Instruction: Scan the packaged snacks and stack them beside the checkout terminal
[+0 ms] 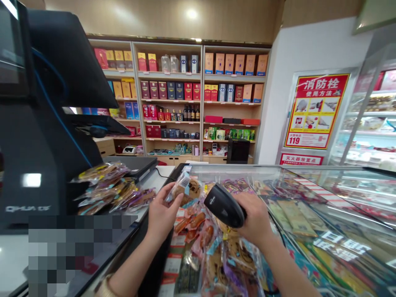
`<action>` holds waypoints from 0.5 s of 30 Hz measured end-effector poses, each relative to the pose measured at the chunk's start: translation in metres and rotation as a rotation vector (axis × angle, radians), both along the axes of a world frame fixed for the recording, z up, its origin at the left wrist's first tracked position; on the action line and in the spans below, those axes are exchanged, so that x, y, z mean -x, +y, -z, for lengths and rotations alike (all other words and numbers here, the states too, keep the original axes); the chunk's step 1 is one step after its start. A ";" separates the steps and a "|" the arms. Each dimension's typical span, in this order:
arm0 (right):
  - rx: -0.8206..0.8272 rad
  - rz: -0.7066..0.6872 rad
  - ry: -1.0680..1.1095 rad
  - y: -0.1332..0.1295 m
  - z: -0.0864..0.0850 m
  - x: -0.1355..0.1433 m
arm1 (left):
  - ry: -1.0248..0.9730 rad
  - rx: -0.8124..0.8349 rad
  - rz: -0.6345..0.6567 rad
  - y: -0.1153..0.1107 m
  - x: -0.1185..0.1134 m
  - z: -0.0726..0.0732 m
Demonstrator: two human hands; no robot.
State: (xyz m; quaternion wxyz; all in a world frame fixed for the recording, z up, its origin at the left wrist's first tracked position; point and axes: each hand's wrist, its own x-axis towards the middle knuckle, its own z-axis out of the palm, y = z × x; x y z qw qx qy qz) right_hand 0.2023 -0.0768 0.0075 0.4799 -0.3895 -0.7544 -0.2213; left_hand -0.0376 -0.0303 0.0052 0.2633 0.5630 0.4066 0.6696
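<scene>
My left hand [165, 210] pinches a clear-wrapped snack packet [190, 190], its barcode label facing up near the thumb. On the right, my right hand [253, 216] is wrapped round a black handheld barcode scanner [225, 205], whose head points left toward that packet. Beneath both hands, red sausage packets [194, 225] and more brown snack packets [216, 264] lie on the glass-topped case. A heap of similar wrapped packets [108, 187] sits on the counter to the left, beside the black register.
A black register [27, 156] with screens stands at the left. A flat black device [140, 167] lies behind the heap. The glass case [309, 206] extends right. Shelves [201, 76] of boxes and bottles line the back, and a red-framed poster [317, 109] hangs on the wall.
</scene>
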 end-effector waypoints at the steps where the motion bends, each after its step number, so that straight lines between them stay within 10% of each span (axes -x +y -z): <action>1: 0.000 -0.012 -0.006 -0.002 0.000 0.002 | 0.014 0.002 -0.011 -0.002 0.001 0.002; 15: 0.028 0.012 0.006 -0.001 0.007 0.010 | 0.107 -0.104 -0.033 -0.006 -0.002 0.016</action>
